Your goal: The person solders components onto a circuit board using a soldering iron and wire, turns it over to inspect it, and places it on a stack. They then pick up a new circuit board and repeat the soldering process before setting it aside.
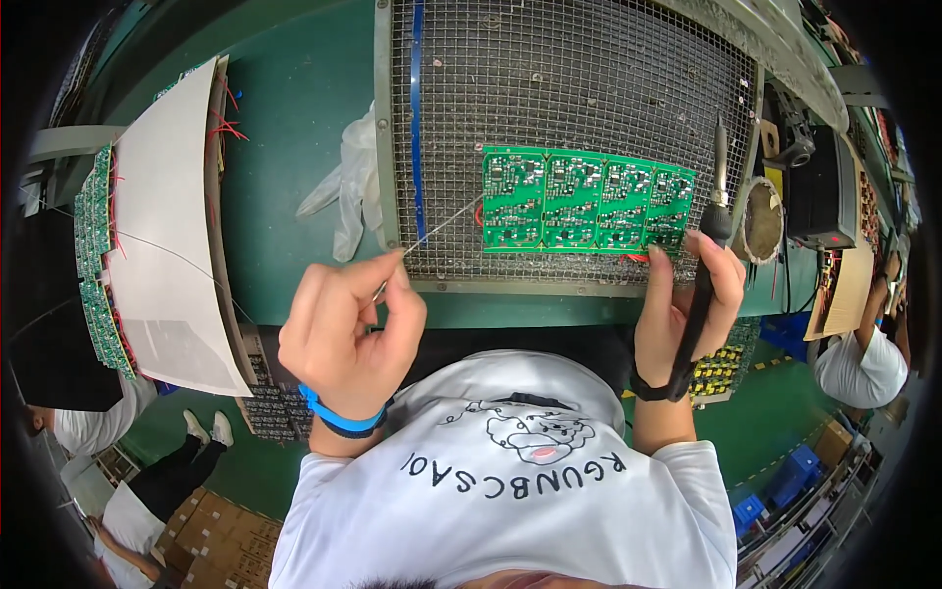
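Note:
A green panel of several joined circuit boards [572, 203] lies over the wire mesh, with bits of red wire showing at its left and lower edges. My left hand [353, 329] pinches a thin silvery solder wire [442, 227], whose far end reaches the panel's left edge. In my right hand [687, 304] is a soldering iron [717, 224], its black handle between the fingers and its tip pointing away from me. The thumb and index finger of that hand are also closed at the panel's near right corner. The iron's tip is apart from the boards.
A metal-framed mesh tray [569, 79] with a blue strip [416, 118] sits on the green table [285, 98]. A white glove [358, 177] lies left of it. White card [172, 245] and more boards [93, 245] stand farther left. A round tin [760, 221] and black box [822, 191] are right.

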A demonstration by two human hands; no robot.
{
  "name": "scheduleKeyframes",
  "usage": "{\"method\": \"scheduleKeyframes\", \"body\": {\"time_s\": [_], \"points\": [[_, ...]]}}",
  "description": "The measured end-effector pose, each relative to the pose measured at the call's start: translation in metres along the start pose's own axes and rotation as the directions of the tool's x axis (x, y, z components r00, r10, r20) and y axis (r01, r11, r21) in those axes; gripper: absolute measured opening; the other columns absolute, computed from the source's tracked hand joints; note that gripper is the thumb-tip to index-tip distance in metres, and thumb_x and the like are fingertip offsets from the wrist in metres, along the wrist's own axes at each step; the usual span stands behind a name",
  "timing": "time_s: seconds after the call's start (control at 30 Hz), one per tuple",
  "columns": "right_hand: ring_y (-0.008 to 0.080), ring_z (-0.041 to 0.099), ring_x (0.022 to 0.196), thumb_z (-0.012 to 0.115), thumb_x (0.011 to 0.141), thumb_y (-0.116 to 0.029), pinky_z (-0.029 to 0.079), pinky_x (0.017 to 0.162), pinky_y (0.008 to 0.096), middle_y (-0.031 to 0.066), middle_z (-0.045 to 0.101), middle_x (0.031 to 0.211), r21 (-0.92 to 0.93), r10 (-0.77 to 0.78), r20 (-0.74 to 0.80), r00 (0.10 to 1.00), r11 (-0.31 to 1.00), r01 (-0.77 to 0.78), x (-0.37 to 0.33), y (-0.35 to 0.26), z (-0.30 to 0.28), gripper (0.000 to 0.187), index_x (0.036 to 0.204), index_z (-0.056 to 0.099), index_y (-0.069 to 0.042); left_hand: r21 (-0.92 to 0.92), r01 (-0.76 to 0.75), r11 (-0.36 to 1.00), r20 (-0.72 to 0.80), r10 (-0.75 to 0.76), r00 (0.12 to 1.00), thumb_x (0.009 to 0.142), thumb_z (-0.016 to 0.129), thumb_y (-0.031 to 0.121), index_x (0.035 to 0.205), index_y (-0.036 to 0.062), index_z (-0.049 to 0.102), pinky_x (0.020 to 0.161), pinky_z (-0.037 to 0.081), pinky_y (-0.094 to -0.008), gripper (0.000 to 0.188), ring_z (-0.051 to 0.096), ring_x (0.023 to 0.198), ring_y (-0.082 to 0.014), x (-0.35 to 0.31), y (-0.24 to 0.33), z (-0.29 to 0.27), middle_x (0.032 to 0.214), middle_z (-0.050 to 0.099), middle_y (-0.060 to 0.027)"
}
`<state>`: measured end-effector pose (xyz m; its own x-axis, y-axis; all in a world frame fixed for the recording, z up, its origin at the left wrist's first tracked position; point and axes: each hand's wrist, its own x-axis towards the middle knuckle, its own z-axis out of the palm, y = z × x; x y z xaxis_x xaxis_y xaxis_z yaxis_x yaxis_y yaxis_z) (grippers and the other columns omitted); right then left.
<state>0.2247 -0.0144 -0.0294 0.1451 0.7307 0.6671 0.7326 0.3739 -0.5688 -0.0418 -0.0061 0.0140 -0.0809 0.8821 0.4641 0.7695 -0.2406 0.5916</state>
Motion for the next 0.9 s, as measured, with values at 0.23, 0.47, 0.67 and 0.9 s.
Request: {"method": "scheduleKeyframes", "body": {"time_s": [0.23, 0.47, 0.67, 0.9], "points": [[0.0147, 0.057, 0.069, 0.069, 0.088, -0.006, 0.044, 0.064, 0.0263, 0.0072, 0.062, 0.074, 0.474, -0.017, 0.308, 0.951, 0.869, -0.138, 0.026, -0.028, -0.024, 0.028, 0.112, 0.058, 0.002, -0.012, -0.085, 0.996, 0.021, 0.085, 0.996, 0.070, 0.073, -0.006, 0.088, 0.0038, 0.072, 0.042, 0.034, -0.0238, 0.021, 0.043, 0.047, -0.0085, 0.005, -0.001, 0.008, 0.066, 0.054, -0.0014], [0.0155, 0.056, 0.055, 0.076, 0.077, 0.002, 0.043, 0.052, 0.0279, 0.0083, 0.068, 0.073, 0.385, 0.022, 0.401, 0.916, 0.903, -0.190, 0.050, -0.043, -0.008, 0.022, 0.097, 0.068, -0.002, -0.021, -0.072, 0.997, 0.042, 0.073, 0.996, 0.069, 0.073, -0.007, 0.089, 0.0028, 0.072, 0.042, 0.035, -0.0237, 0.021, 0.044, 0.047, -0.0093, 0.006, 0.001, 0.006, 0.066, 0.055, -0.0017], [0.0159, 0.057, 0.054, 0.076, 0.076, 0.002, 0.043, 0.052, 0.0282, 0.0080, 0.069, 0.073, 0.364, 0.032, 0.400, 0.916, 0.912, -0.190, 0.053, -0.047, -0.003, 0.022, 0.095, 0.068, -0.001, -0.031, -0.078, 0.996, 0.051, 0.080, 0.996, 0.069, 0.073, -0.007, 0.088, 0.0024, 0.072, 0.042, 0.036, -0.0239, 0.021, 0.044, 0.047, -0.0095, 0.006, -0.001, 0.006, 0.068, 0.057, -0.0021], [0.0169, 0.059, 0.054, 0.076, 0.075, 0.003, 0.044, 0.052, 0.0286, 0.0074, 0.069, 0.073, 0.342, 0.001, 0.400, 0.917, 0.928, -0.150, 0.058, -0.051, -0.003, 0.023, 0.096, 0.068, -0.001, -0.033, -0.075, 0.997, 0.053, 0.076, 0.996, 0.069, 0.073, -0.007, 0.087, 0.0021, 0.071, 0.042, 0.037, -0.0240, 0.020, 0.045, 0.047, -0.0098, 0.007, 0.001, 0.006, 0.069, 0.059, -0.0025]]}}
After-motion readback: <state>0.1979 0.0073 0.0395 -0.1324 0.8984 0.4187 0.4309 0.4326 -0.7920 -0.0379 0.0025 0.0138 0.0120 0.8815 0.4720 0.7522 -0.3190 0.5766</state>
